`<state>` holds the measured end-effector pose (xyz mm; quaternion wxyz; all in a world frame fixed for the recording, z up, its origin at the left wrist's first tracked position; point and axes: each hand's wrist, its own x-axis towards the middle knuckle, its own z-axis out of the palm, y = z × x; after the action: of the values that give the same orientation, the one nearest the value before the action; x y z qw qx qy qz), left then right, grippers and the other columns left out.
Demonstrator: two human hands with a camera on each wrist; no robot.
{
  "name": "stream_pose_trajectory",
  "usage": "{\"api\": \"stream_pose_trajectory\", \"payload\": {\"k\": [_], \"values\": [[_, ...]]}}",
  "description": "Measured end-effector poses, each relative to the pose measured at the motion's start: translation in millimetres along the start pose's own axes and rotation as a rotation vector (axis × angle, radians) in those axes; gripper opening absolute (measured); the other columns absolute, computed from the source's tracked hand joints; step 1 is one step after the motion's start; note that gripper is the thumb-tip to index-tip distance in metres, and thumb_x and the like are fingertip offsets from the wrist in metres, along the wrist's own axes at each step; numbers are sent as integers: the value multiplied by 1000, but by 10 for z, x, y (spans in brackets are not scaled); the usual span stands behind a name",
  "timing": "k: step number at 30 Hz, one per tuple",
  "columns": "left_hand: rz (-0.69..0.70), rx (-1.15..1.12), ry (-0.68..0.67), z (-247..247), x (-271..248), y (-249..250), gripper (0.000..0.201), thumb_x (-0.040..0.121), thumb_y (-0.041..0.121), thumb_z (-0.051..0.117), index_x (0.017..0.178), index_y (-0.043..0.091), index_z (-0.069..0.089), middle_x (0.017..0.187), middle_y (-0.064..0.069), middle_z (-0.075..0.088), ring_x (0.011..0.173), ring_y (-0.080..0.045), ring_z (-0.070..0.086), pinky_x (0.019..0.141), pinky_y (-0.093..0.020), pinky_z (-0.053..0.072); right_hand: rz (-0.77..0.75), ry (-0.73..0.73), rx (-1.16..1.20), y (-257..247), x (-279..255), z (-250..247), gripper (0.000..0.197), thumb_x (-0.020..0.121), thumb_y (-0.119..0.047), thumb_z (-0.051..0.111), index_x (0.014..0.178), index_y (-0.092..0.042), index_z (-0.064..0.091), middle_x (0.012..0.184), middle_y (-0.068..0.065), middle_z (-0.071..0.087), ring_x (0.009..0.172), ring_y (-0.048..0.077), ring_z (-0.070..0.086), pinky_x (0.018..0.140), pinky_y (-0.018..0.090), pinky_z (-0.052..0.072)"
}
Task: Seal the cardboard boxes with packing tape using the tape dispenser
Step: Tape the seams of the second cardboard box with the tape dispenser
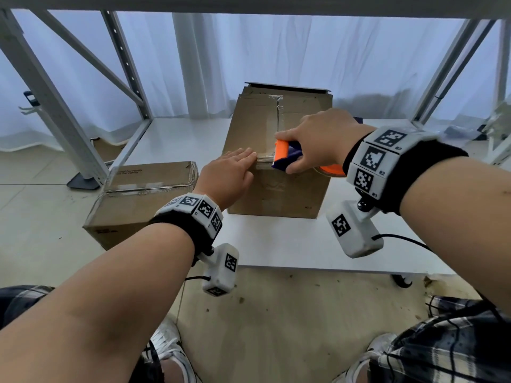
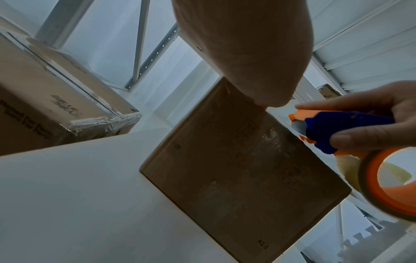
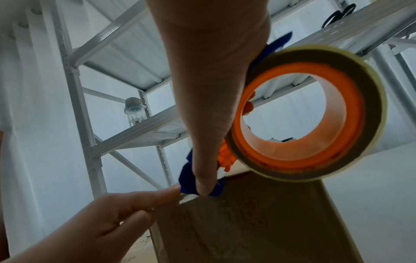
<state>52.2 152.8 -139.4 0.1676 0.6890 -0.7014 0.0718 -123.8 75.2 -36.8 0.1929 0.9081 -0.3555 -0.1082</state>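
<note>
A tall cardboard box (image 1: 279, 189) stands on the white shelf board (image 1: 290, 244), its top flaps crossed by clear tape. My right hand (image 1: 318, 139) grips the blue and orange tape dispenser (image 1: 287, 156) at the box's near top edge. The tape roll (image 3: 303, 115) with its orange core hangs beside the thumb. My left hand (image 1: 229, 172) lies flat with straight fingers, pressing the tape strip (image 1: 264, 161) onto the box just left of the dispenser. From the left wrist, the box's front face (image 2: 243, 169) and the dispenser (image 2: 344, 128) show.
A second, taped cardboard box (image 1: 138, 200) sits on the floor to the left, against the white board. White metal rack uprights (image 1: 55, 114) and braces frame the bay. A bottle (image 3: 134, 112) stands on a shelf of the rack beyond. White curtains hang behind.
</note>
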Motion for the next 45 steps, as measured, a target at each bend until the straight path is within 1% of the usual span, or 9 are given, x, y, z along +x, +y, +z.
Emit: {"api": "stream_pose_trajectory", "payload": {"k": [7, 11, 15, 21, 25, 29, 32, 40, 45], "values": [[13, 25, -3, 19, -6, -21, 49, 99, 22, 34, 148, 22, 31, 153, 5, 31, 142, -11, 25, 115, -25, 17, 18, -44, -6, 50, 5, 31, 78, 79, -76, 48, 147, -44, 25, 128, 1, 54, 114, 24, 54, 71, 32, 38], [1, 11, 20, 23, 22, 1, 47, 99, 21, 35, 146, 20, 37, 151, 3, 36, 141, -12, 30, 115, -26, 18, 20, -59, -36, 28, 45, 40, 78, 79, -75, 48, 147, -43, 26, 128, 1, 55, 112, 24, 55, 70, 31, 39], [33, 43, 3, -15, 24, -76, 45, 101, 26, 34, 145, 20, 37, 151, 1, 37, 140, -16, 32, 114, -30, 21, 28, -80, -7, 25, 59, 41, 78, 80, -74, 49, 147, -42, 26, 130, 0, 54, 114, 23, 54, 69, 31, 40], [-4, 162, -81, 81, 3, 3, 61, 100, 37, 35, 151, 10, 16, 158, -8, 17, 146, -20, 12, 118, -32, 2, 19, -61, -3, 19, 55, 64, 75, 81, -73, 49, 146, -41, 29, 127, 0, 55, 111, 23, 55, 71, 32, 41], [96, 136, -66, 241, 107, 212, 63, 97, 33, 39, 151, 11, 14, 158, -8, 17, 146, -21, 11, 118, -34, 1, 20, -50, -31, -1, 51, 82, 73, 81, -73, 48, 145, -41, 30, 127, 4, 54, 110, 25, 56, 73, 35, 40], [85, 119, -19, 350, 102, 152, 61, 96, 24, 43, 151, 14, 18, 157, -5, 21, 145, -21, 15, 117, -33, 2, 19, -36, -46, -13, 34, 98, 69, 80, -73, 47, 139, -39, 37, 118, 7, 56, 103, 27, 58, 71, 34, 39], [80, 149, -27, 400, 79, 152, 62, 96, 20, 42, 152, 15, 14, 158, -3, 17, 146, -21, 12, 117, -34, -1, 17, -25, -60, 24, 12, 87, 70, 79, -74, 47, 139, -39, 37, 116, 6, 58, 102, 27, 58, 70, 35, 39], [59, 174, -81, 344, 100, 164, 76, 92, 35, 49, 152, 18, 6, 159, -1, 8, 147, -18, 4, 117, -32, -6, 71, -64, -49, 263, -223, 135, 76, 80, -76, 45, 146, -43, 26, 118, 5, 57, 100, 26, 59, 66, 30, 40], [46, 122, -92, 299, 110, 204, 81, 91, 45, 52, 152, 19, 7, 160, -1, 8, 147, -18, 3, 118, -34, -5, 101, -54, -75, 330, -335, 223, 78, 80, -76, 42, 147, -41, 23, 120, 7, 56, 99, 26, 59, 74, 33, 44]]}}
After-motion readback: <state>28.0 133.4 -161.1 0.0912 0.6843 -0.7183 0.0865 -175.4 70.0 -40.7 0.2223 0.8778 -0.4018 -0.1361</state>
